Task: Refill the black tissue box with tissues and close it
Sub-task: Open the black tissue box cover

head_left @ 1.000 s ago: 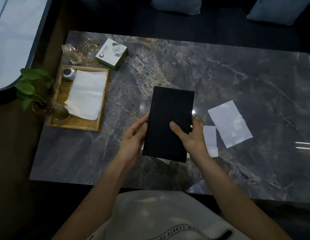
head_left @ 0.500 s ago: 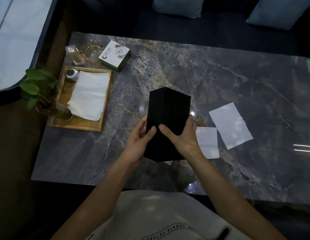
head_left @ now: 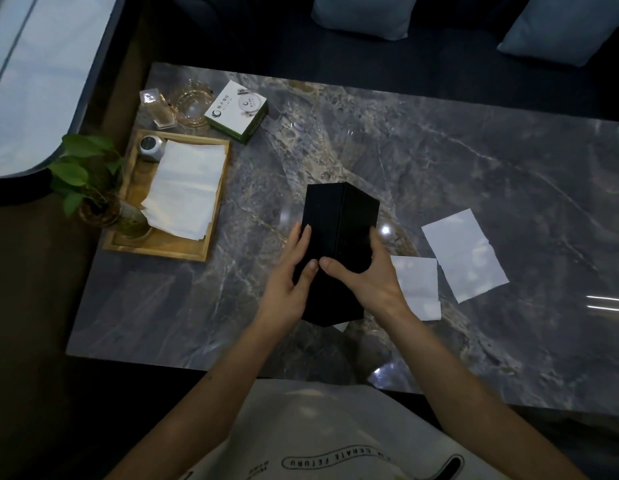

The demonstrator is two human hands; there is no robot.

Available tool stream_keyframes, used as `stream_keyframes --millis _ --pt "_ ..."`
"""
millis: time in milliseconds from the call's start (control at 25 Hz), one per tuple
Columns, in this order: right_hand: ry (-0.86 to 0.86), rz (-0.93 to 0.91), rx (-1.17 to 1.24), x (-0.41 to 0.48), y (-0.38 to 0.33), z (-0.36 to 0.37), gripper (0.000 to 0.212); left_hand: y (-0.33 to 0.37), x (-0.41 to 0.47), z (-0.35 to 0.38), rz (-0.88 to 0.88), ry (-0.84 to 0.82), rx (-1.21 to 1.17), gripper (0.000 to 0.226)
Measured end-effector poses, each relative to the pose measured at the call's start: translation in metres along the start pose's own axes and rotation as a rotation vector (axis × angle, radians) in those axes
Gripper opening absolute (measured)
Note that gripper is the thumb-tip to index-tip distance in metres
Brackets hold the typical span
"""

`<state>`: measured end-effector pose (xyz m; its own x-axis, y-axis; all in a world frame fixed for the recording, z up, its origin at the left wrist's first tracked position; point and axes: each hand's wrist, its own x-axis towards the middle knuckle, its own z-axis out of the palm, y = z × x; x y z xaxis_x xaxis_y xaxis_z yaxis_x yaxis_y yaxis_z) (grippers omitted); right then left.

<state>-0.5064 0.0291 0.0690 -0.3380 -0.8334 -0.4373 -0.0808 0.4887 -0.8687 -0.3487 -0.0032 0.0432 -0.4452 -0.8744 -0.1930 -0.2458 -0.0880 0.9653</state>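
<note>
Tabletop: dark grey marble tabletop with pale veins, a dark sofa behind it with two light cushions.
Black tissue box: the black tissue box stands on end near the middle of the tabletop, one long corner edge turned toward the camera; whether its lower end touches the surface cannot be told.
Left hand: the left hand grips the box's left face, fingers laid up along it, thumb on the near edge.
Right hand: the right hand grips the right face, thumb across the front, fingers wrapped behind.
Hands together: both clamped on the box, thumb tips almost meeting.
Loose tissues: two white tissues lie flat to the right of the box, one just beside the right wrist, the other further right.
Wooden tray: at far left, a wooden tray holds a tissue stack, a small metal jar and a potted plant.
Behind the tray: a green-and-white carton, a glass dish and a glass bottle.
</note>
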Motion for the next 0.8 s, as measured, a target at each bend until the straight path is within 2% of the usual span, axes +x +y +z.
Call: stream_keyframes --millis 280,360,440,520,600,720,800 --pt "-0.040 0.010 0.014 0.003 0.000 -0.004 0.080 -0.001 0.002 0.000 -0.024 -0.095 -0.001 0.054" --pt "-0.058 0.021 0.049 0.002 0.001 -0.006 0.072 -0.001 0.003 -0.003 -0.051 -0.079 -0.016 0.054" --pt "-0.079 0.050 0.129 0.001 0.000 -0.009 0.056 -0.006 0.005 -0.011 -0.139 -0.025 -0.089 0.051" --pt "-0.112 0.070 0.177 0.003 -0.001 -0.011 0.051 -0.012 0.008 -0.020 -0.232 -0.020 -0.192 0.050" --pt "-0.152 0.092 0.234 0.004 0.001 -0.013 0.056 -0.019 0.009 -0.027 -0.266 -0.026 -0.204 0.051" --pt "-0.228 0.117 0.333 0.004 0.009 -0.009 0.074 -0.031 0.008 -0.037 -0.292 0.030 -0.205 0.054" --pt "-0.260 0.149 0.360 0.003 0.013 -0.002 0.077 -0.043 0.004 -0.045 -0.327 0.058 -0.229 0.057"
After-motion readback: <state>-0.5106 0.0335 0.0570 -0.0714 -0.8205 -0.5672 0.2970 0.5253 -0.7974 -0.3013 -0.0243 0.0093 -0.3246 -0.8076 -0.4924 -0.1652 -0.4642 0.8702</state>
